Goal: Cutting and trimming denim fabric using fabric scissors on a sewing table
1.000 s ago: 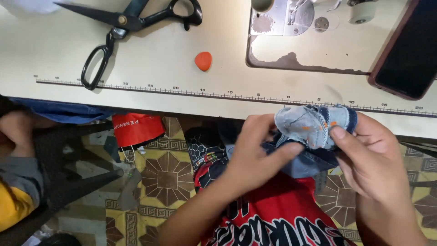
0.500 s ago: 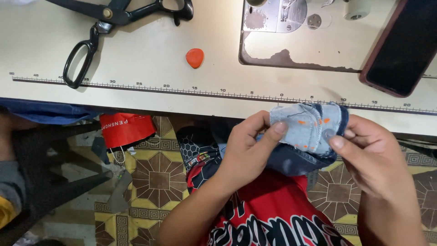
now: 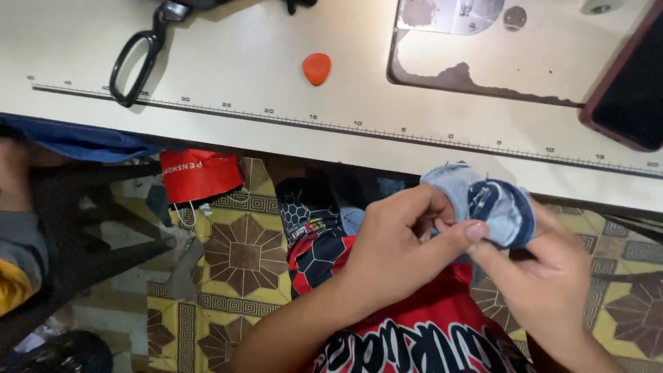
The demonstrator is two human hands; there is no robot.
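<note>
Both hands grip one denim scrap [image 3: 494, 207] below the table edge [image 3: 345, 148]: left hand [image 3: 400, 249] pinching its fold, right hand [image 3: 545, 276] supporting underneath. Folding appears underway; next needs a steady pinch.

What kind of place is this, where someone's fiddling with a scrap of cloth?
Most likely a small tailoring or sewing workshop. A sewing machine bed is set into the table, which has a measuring scale along its edge, with black scissors and orange tailor's chalk.
</note>
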